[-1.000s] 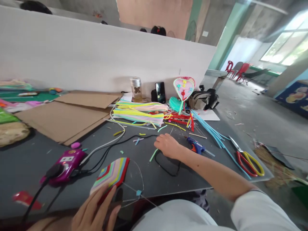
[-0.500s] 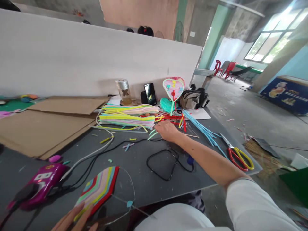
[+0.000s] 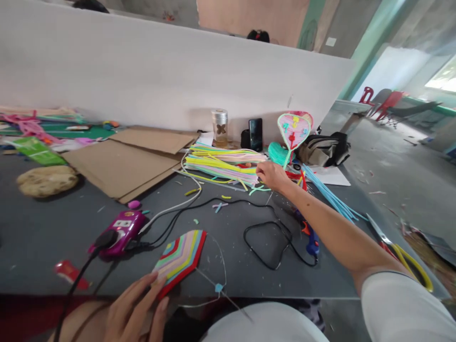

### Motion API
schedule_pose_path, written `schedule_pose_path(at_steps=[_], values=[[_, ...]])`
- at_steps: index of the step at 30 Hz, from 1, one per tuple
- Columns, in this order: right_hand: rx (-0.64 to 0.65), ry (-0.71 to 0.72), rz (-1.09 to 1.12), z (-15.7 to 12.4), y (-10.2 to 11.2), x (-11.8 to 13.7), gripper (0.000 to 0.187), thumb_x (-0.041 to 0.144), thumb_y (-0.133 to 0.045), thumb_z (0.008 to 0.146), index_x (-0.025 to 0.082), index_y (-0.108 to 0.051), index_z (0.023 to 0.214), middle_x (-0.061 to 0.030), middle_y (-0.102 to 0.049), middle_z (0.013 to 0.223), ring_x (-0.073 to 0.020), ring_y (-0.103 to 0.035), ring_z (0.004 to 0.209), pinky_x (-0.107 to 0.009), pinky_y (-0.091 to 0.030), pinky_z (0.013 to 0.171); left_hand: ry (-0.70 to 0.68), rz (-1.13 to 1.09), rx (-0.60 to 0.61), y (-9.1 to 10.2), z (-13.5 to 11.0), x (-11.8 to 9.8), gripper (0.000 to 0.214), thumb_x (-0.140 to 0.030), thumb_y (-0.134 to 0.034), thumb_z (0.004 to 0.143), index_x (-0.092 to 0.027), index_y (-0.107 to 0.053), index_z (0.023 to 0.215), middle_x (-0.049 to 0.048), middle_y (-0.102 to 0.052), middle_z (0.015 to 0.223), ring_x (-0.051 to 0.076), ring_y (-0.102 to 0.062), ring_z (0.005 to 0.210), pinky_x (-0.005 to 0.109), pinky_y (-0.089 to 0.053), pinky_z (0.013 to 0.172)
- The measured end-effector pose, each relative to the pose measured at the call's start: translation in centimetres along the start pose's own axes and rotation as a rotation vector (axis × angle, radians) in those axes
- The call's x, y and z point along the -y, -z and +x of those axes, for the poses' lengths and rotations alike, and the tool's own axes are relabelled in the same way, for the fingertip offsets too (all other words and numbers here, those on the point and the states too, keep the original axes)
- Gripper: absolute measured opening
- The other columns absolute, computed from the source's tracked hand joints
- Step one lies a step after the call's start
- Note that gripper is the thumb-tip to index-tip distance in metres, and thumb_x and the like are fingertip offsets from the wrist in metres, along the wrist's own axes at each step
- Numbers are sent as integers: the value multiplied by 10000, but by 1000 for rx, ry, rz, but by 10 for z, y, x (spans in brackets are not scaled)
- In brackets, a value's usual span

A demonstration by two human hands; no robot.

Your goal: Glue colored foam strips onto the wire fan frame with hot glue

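My left hand (image 3: pixel 138 306) is at the lower left, its fingers closed on the edge of a flat piece of striped pipe-cleaner work (image 3: pixel 183 254) in red, yellow, pink, blue and green. Thin wires with a small light-blue knot (image 3: pixel 218 288) stick out from its right side. My right hand (image 3: pixel 273 175) reaches across the table to the right ends of a bundle of pastel and yellow pipe cleaners (image 3: pixel 221 166). Its fingers are curled and touch the bundle; whatever lies between the fingertips is hidden. Red pipe cleaners (image 3: pixel 294 175) lie just beyond this hand.
A purple power socket (image 3: pixel 123 228) with cords stands left; a glue gun (image 3: pixel 311 240) lies under my right forearm. Scissors (image 3: pixel 402 251) and blue pipe cleaners (image 3: pixel 329 192) are at right. Cardboard (image 3: pixel 142 161), a stone (image 3: pixel 47 180), a jar (image 3: pixel 220 128) and a phone (image 3: pixel 255 134) stand farther back.
The view has swung left, bringing the stone and green packet into sight. My right hand stays at the bundle's right end. My left hand keeps the striped piece.
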State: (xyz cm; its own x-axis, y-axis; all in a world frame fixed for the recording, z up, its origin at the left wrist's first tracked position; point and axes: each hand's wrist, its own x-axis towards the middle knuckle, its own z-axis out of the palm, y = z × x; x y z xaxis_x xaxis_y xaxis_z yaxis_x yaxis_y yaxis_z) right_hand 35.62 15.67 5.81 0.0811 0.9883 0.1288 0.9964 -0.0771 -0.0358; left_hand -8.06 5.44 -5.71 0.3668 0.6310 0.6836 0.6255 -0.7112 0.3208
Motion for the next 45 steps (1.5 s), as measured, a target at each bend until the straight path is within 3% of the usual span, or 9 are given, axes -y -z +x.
schedule_pose_path(at_steps=[6,11,17,20,24,36,42,45], values=[[4,114,11,18,-12,28,204,158,-532,936,161,-734,966,-94,-741,1057,-197,-633,968,-276,-392,774,30,-12,31,3,1,0,653,-133,-571,966,-376,-427,1555,118,-623,1273,302,-622,1125,484,-512,968],[12,163,-35,21,-26,36,202,122,-546,911,155,-743,942,-112,-708,988,-231,-605,995,-321,-384,825,62,-35,15,3,0,0,637,-96,-590,947,-358,-475,1517,112,-623,1283,291,-625,1130,468,-511,973],[0,301,-104,26,-38,45,237,192,-596,929,162,-718,1131,-133,-652,1131,-267,-522,1107,-362,-370,928,84,-67,9,-1,-2,1,527,-90,-614,931,-288,-565,1417,114,-636,1282,283,-623,1165,451,-508,1003],[-12,344,-153,37,-43,52,288,99,-543,916,162,-717,1136,-149,-629,1182,-280,-504,1126,-382,-350,945,85,-67,-16,-3,-5,2,446,-105,-619,932,-245,-610,1356,122,-646,1275,281,-623,1167,442,-503,1017],[-35,326,-204,54,-48,55,323,45,-492,903,142,-727,1103,-178,-637,1134,-296,-519,1089,-391,-348,914,91,-71,-24,-4,-6,2,416,-95,-618,930,-226,-626,1325,126,-644,1279,276,-619,1173,431,-506,1014],[-83,202,-252,77,-47,69,314,209,-438,1004,122,-659,1209,-207,-640,1199,-319,-513,1143,-421,-331,954,102,-88,-50,-5,-1,1,420,-68,-607,931,-234,-622,1316,116,-633,1283,263,-614,1181,418,-511,1006],[-5,108,-260,99,-38,84,307,151,-492,985,105,-643,1248,-228,-673,1170,-320,-593,1150,-420,-423,941,94,-87,-50,-3,1,0,396,-60,-598,934,-213,-625,1298,126,-629,1276,262,-612,1176,413,-513,1003],[88,96,-254,108,-38,90,252,213,-568,999,114,-664,1210,-185,-684,1180,-287,-641,1128,-431,-499,953,94,-82,-59,-3,2,-1,393,-58,-606,930,-214,-628,1289,123,-630,1272,259,-613,1166,411,-520,993]])
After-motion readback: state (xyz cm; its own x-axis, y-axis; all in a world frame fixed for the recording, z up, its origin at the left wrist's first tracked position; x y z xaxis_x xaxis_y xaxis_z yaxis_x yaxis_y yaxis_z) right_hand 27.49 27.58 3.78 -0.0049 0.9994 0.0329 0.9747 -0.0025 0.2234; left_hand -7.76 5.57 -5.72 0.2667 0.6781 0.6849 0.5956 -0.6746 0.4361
